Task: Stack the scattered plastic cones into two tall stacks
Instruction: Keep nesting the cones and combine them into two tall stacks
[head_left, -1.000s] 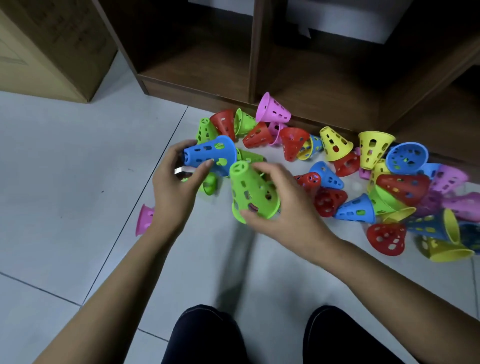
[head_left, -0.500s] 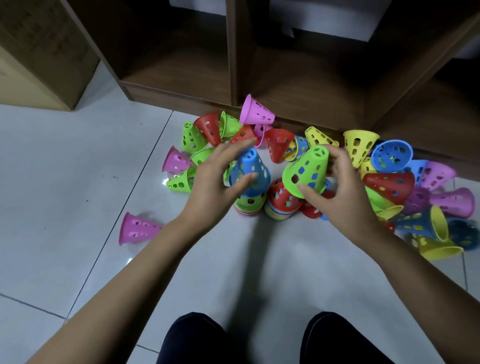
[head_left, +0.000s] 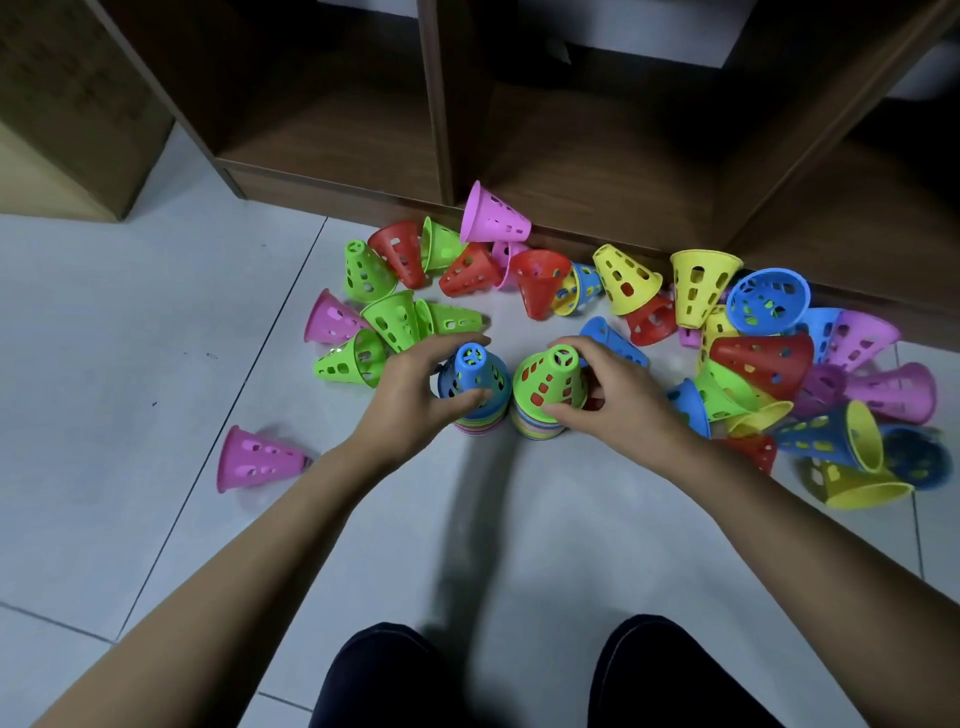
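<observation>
Two upright stacks of perforated plastic cones stand side by side on the floor tiles. A blue cone (head_left: 472, 375) tops the left stack, and my left hand (head_left: 415, 397) grips it with thumb and fingers curled round its sides. The right stack is topped by a green cone (head_left: 551, 378), which my right hand (head_left: 618, 397) grips the same way. Striped rims of the cones underneath show below both tops. Many loose cones in green, red, pink, yellow and blue lie scattered behind and to the right of the stacks.
A dark wooden shelf unit (head_left: 447, 130) with open compartments runs along the back. One pink cone (head_left: 254, 460) lies alone on the floor at the left. A cardboard box (head_left: 67, 119) stands at the far left. My knees (head_left: 530, 675) are at the bottom.
Both hands carried their cones down and inward. The blue cone now sits on the left stack and the green cone, held tilted in the air before, sits on the right stack.
</observation>
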